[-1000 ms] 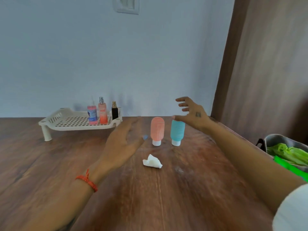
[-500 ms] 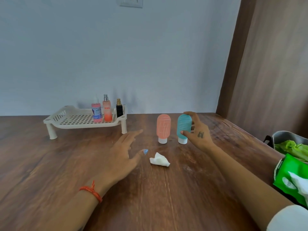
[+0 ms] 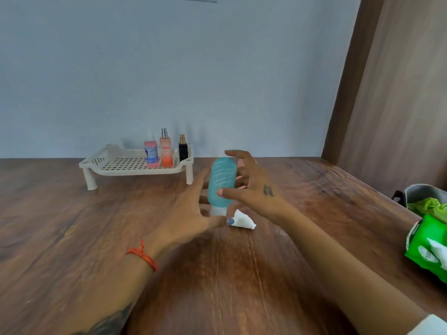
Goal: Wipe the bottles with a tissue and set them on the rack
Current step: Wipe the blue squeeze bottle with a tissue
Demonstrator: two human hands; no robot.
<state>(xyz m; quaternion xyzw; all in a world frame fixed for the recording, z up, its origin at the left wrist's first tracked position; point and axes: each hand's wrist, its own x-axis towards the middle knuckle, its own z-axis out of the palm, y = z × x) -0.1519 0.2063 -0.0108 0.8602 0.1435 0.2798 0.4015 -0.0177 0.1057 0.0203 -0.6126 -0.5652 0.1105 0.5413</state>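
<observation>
Three small bottles point(image 3: 165, 151) upright on white rack point(image 3: 116, 163), far left on bench point(image 3: 72, 226). Green wipes pack point(image 3: 428, 247) near right. Right hand point(image 3: 251, 187) pinching teal bottle point(image 3: 221, 182); left hand point(image 3: 193, 211) spread beside it, thumb touching crumpled tissue point(image 3: 244, 220).

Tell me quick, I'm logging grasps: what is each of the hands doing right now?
Left hand: open, fingers spread beside the blue bottle, holding nothing.
Right hand: holding the blue bottle, thumb and fingers curled round it.
</observation>
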